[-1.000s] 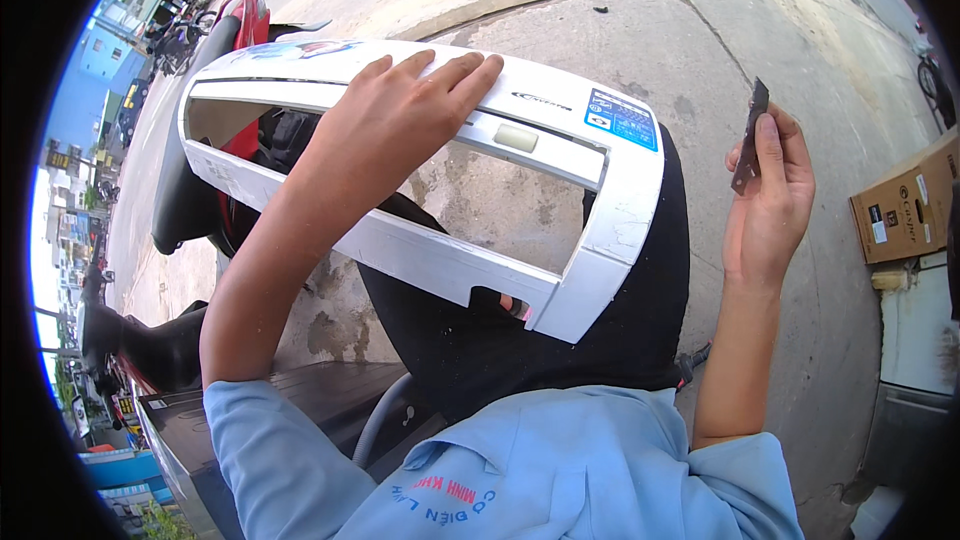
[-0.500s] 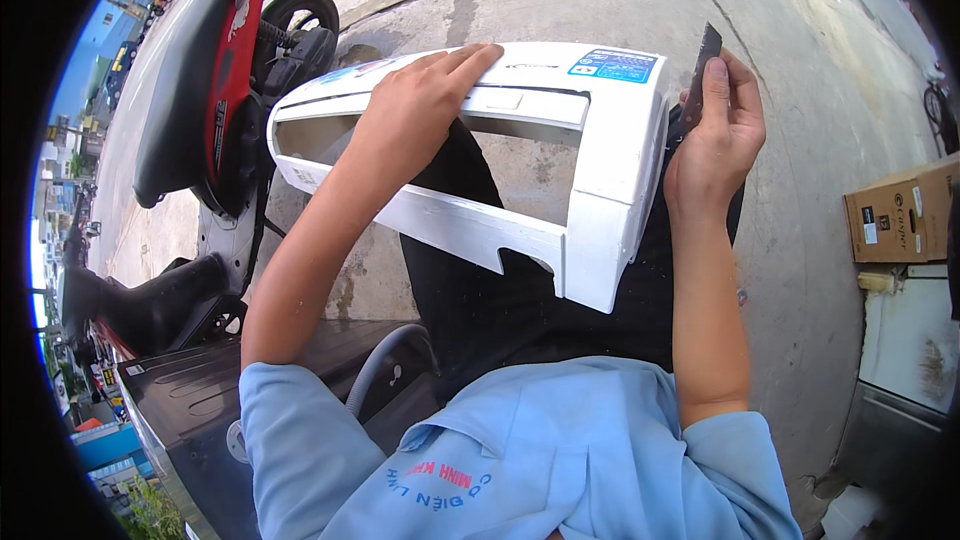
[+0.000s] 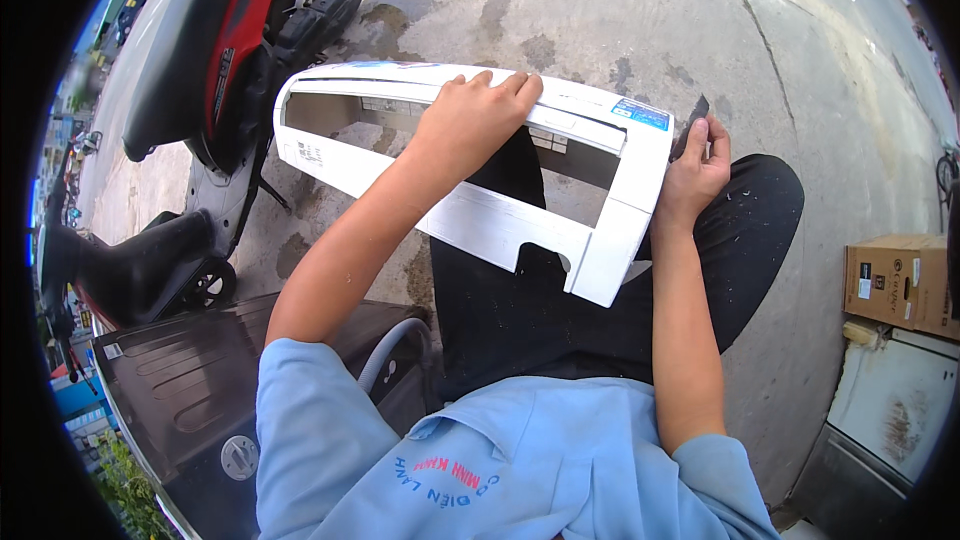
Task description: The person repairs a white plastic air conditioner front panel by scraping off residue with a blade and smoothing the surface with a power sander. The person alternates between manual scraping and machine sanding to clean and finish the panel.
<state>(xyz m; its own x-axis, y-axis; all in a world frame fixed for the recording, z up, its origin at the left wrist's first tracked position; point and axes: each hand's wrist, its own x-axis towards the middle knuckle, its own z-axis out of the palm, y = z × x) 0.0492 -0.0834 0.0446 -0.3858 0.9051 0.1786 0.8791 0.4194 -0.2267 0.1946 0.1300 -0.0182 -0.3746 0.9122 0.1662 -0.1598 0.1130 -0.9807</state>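
My left hand (image 3: 470, 125) grips the top edge of a white plastic air-conditioner casing (image 3: 630, 210), a long frame with open slots, a notched lower edge and a blue label at its right end. The casing lies tilted across my legs in black trousers (image 3: 750, 230). My right hand (image 3: 694, 172) holds a flat dark strip (image 3: 697, 115) upright beside the casing's right end; I cannot tell whether it touches the casing.
A red and black scooter (image 3: 160, 80) stands at left, with another dark scooter part (image 3: 130, 270) below it. A dark appliance top with a grey hose (image 3: 180, 380) is at lower left. At right, a cardboard box (image 3: 895, 280) sits on a worn white appliance (image 3: 885, 390), on concrete ground (image 3: 580, 20).
The right hand with the strip has moved left and down to the casing's right end. The casing has shifted right and become flatter in outline, and the view has shifted toward the scooter.
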